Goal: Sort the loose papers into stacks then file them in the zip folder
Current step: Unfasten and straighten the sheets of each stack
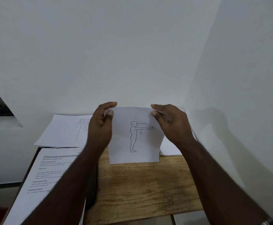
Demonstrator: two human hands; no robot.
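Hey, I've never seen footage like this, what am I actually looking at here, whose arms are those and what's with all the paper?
There is no machine here. One camera worn on a person's head looks forward and down, so the two arms are the wearer's own. Both hands, left hand and right hand, pinch the top corners of a drawing sheet, a line figure with an arm stretched out, marked 90. Its bottom edge meets the wooden table, which stands against a white wall. More printed papers lie on the left: a far sheet and a near sheet. Another sheet shows behind the right wrist.
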